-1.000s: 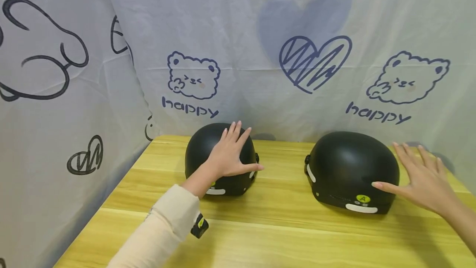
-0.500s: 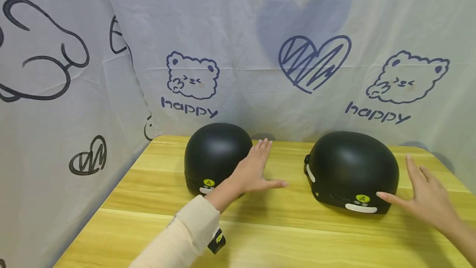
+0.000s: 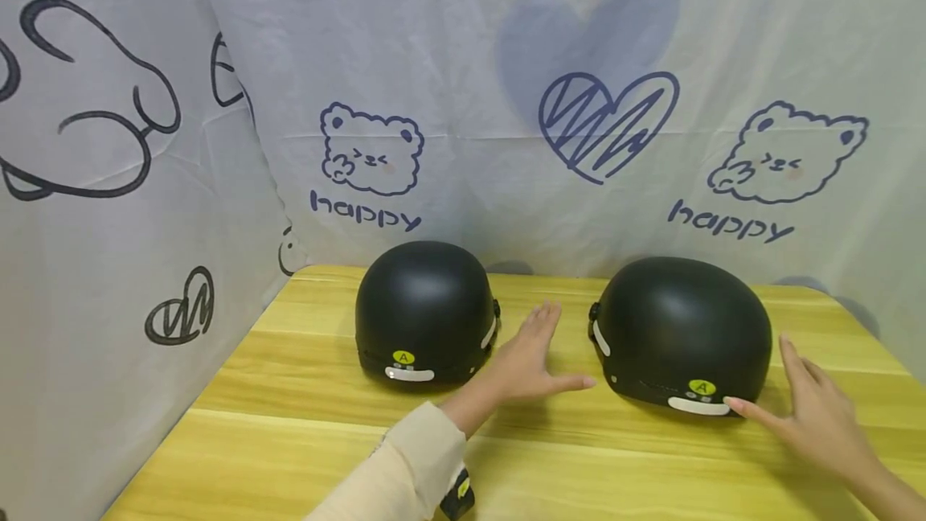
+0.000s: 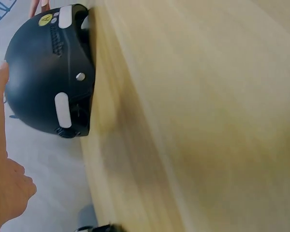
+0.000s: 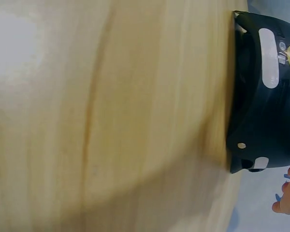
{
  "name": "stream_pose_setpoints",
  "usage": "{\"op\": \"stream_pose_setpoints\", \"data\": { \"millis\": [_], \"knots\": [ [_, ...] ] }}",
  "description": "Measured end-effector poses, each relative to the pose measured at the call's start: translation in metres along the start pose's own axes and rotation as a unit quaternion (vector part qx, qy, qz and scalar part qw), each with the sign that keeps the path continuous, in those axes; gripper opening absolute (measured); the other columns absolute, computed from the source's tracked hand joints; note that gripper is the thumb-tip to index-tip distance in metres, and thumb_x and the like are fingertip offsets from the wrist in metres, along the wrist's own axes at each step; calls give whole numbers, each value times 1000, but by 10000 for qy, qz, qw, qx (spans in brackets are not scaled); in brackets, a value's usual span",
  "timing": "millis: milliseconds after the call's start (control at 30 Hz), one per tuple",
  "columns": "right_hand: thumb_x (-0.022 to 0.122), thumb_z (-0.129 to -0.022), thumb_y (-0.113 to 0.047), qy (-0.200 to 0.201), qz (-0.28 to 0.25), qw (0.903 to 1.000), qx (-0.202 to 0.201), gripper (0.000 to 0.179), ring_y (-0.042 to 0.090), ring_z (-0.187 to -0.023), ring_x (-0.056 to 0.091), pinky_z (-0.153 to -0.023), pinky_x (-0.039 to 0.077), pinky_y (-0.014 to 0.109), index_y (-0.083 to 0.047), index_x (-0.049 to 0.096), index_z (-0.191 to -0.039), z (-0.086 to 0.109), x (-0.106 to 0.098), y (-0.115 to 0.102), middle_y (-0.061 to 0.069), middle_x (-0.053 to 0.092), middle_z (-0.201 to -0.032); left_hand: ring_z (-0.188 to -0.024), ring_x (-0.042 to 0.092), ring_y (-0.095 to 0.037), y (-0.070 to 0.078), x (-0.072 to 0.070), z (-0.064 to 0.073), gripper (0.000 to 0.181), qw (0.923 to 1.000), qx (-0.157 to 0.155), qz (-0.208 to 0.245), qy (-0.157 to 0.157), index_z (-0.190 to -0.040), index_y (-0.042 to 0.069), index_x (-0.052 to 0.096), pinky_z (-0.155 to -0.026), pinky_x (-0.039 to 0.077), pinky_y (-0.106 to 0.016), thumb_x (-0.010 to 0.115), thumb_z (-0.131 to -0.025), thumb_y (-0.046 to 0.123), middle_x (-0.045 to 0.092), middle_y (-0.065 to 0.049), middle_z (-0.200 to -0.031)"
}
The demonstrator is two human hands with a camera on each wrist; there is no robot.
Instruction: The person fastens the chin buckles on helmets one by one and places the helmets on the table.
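Two black helmets are being seen dome up on a wood-grained table (image 3: 260,449), well apart: the left helmet (image 3: 423,304) is being shown left of centre in the frame, the right helmet (image 3: 683,320) toward the lower right. On the near side of each, a round yellow label reading "A" is being displayed, the left label (image 3: 403,358) and the right label (image 3: 702,387), each just above a white strip. In the left wrist view, raised lettering (image 4: 56,41) is being shown on the right helmet at the upper left, too blurred to be read.

The left hand (image 3: 528,364) is being held spread, thumb out, between the helmets near the bottom centre, with nothing being gripped. The right hand (image 3: 821,412) is being held wide at the lower right, beside the right helmet, its thumb being pointed toward that helmet's white strip; whether contact is being made cannot be told. A small black block (image 3: 457,495) is being worn below the cream sleeve (image 3: 405,473).

On the cloth (image 3: 463,47) behind, "happy" is being repeated under the left bear drawing (image 3: 371,149) and the right bear drawing (image 3: 788,153), with a scribbled heart (image 3: 610,127) being shown between them
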State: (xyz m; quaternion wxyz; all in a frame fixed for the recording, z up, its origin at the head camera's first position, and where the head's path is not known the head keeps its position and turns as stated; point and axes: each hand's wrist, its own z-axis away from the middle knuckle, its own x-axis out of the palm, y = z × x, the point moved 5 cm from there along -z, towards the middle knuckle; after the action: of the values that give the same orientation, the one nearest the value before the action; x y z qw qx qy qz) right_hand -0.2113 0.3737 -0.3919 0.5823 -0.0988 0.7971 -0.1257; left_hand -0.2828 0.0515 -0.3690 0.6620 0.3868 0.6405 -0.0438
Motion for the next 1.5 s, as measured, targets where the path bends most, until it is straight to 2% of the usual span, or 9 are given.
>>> {"op": "stream_pose_setpoints", "data": {
  "millis": [200,333,533,700,967,1300,1500],
  "knots": [
    [62,-81,-54,-347,-146,9990,238,112,66,-111,28,-82,25,77,0,-10,-146,1,4,4,49,24,-131,-144,13,-24,3,15,-2,102,10000,-76,26,-45,-151,15,7,-111,29,-46,59,-78,64,9,-6,-157],
    [61,-85,-49,-423,-534,9974,239,106,66,-114,25,-82,24,77,0,-10,-147,4,8,7,46,20,-137,-144,15,-26,7,24,-6,101,9998,-112,146,-20,-151,15,8,-110,31,-46,59,-78,63,11,-6,-157],
    [57,-89,-42,-671,-1269,9892,301,99,65,-121,20,-88,21,76,1,-11,-146,7,16,14,45,18,-138,-143,19,-23,15,44,-15,101,9978,-410,513,4,-151,18,6,-111,31,-43,58,-78,65,11,-1,-157],
    [56,-90,-42,-987,-1498,9828,447,99,64,-123,19,-89,20,75,1,-15,-145,7,23,16,45,13,-139,-142,24,-23,24,61,-21,102,9958,-497,759,101,-151,16,10,-110,33,-40,61,-77,63,19,-1,-155],
    [58,-89,-42,-1064,-1550,9804,583,103,64,-121,20,-90,21,75,-1,-18,-145,10,29,22,46,14,-138,-139,30,-16,34,78,-25,102,9940,-478,956,227,-151,15,10,-107,38,-34,64,-77,59,27,1,-152],
    [69,-82,-38,-747,-1407,9865,381,110,63,-115,33,-89,27,71,4,-10,-146,11,36,27,45,30,-131,-135,36,-18,34,89,-27,103,9862,-698,1429,462,-150,10,12,-106,38,-33,70,-75,52,35,-3,-149],
    [69,-82,-39,-894,-1479,9838,480,111,62,-117,32,-90,29,70,2,-12,-146,11,39,25,45,29,-133,-135,37,-20,32,92,-30,105,9833,-708,1596,505,-150,12,9,-106,39,-34,72,-75,49,33,-4,-150]
  ]
}}
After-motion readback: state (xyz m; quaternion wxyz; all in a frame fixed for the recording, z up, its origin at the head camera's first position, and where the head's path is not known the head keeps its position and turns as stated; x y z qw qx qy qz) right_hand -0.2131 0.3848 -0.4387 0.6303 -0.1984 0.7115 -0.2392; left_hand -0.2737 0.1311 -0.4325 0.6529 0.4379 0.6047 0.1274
